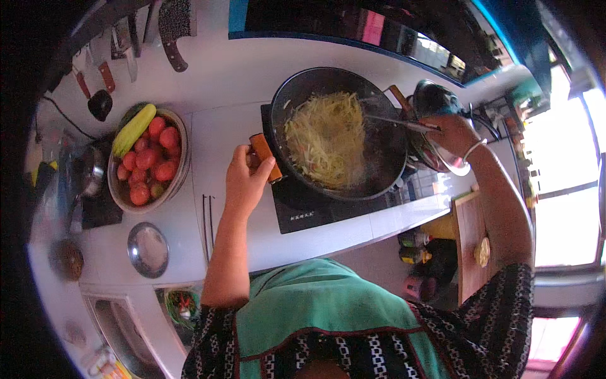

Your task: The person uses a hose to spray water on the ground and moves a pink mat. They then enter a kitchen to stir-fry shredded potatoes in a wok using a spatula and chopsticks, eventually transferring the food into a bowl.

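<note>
1. Two hands work at the dark wok (389, 155), right of centre in the frame, with pale shredded food (325, 139) heaped inside.
2. Near the middle, the left hand (251, 172) pinches the wok's orange handle (262, 150) between thumb and fingers.
3. Upper right, the right hand (451, 132) is wrapped round a metal spatula (394, 120) that reaches into the wok; it partly blocks a shiny round vessel (435, 96).
4. Under the wok, a black cooktop (315, 216) sits on the white bench (182, 221).
5. Left, a wide bowl (185, 164) holds red tomatoes (146, 158) and a long yellow-green vegetable (134, 131).
6. Below it stands a metal dish (149, 249); thin dark sticks (212, 221) lie beside the left forearm.
7. Upper left hangs a cleaver (172, 44).
</note>
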`<move>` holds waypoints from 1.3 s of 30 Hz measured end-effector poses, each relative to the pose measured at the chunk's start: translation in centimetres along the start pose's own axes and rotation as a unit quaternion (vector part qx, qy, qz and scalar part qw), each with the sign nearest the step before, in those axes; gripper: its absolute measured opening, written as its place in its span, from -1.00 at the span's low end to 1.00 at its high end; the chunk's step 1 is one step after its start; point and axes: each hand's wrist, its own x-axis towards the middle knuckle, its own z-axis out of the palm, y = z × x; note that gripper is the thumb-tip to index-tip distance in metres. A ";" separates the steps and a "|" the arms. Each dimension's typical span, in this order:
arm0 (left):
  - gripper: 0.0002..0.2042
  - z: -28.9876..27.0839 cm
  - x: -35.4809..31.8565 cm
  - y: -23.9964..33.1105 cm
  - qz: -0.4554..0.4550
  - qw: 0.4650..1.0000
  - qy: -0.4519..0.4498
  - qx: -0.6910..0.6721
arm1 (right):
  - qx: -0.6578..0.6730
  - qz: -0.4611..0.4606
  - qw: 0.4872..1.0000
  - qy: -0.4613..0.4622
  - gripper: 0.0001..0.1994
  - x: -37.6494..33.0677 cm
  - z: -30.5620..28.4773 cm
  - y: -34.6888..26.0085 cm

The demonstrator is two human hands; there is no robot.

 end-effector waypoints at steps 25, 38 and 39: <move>-0.66 -0.1 0.3 -1.1 0.031 0.998 0.019 -0.057 | -0.008 -0.154 0.985 -0.083 -0.74 2.9 -11.7 -3.8; -0.68 -0.1 0.6 -0.8 0.033 0.999 0.015 -0.005 | 0.108 -0.175 0.977 -0.061 -0.72 1.2 -5.7 -5.4; -0.68 -0.1 0.5 -0.5 0.029 1.000 0.010 -0.004 | 0.139 -0.112 0.979 -0.094 -0.73 0.8 -6.1 -3.9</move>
